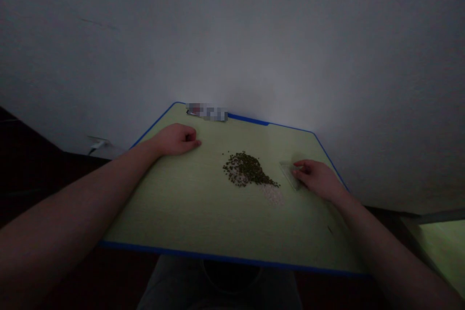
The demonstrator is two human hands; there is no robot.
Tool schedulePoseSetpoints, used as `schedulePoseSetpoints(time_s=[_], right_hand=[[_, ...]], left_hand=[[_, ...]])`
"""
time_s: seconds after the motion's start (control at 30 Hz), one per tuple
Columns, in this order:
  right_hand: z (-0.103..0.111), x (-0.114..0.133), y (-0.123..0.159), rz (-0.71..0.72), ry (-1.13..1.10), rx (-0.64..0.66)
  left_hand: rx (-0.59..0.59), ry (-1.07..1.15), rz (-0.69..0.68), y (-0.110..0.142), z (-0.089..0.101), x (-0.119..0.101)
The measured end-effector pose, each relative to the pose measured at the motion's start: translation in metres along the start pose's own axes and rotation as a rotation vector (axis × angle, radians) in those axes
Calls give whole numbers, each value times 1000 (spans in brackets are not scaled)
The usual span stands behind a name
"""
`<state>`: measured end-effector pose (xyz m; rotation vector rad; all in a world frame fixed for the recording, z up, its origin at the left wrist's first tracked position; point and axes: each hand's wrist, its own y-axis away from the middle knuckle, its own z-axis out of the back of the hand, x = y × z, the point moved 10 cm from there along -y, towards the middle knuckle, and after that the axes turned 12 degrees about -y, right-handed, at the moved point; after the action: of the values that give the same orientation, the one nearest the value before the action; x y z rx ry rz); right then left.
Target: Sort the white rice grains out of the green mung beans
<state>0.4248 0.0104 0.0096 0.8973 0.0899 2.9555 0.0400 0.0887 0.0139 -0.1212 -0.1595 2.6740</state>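
A heap of small dark green beans [250, 167] lies on the table, mixed on its left side with pale grains that look like rice. More rice [272, 194] is spread thinly at the heap's lower right. My right hand [314, 177] grips the edge of a clear, box-like container [289, 177] just right of the beans; its contents are hard to make out in the dim light. To the left of the heap, my left hand [176, 139] rests on the tabletop with fingers curled in a loose fist and nothing visible in them.
The pale yellow-green table [218, 223] has a blue rim and stands against a grey wall [232, 34]. A flat object with a blurred-out face [207, 112] lies at the back edge. A plug in a wall socket [99, 143] is at left. A small dark sliver [330, 229] lies front right.
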Motion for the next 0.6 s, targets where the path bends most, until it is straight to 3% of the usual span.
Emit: schedulePoseSetpoints(time_s=[0.17,0.33,0.6], right_hand=[[-33,67,-39,171,136,115],[-64,118,-68,283,154,222],[-101,176,-72,477,168,442]], left_hand=[[-18,4,-7,0,1,1],[-32,19,-16,0,1,1],[-25,21,-2,0,2,1]])
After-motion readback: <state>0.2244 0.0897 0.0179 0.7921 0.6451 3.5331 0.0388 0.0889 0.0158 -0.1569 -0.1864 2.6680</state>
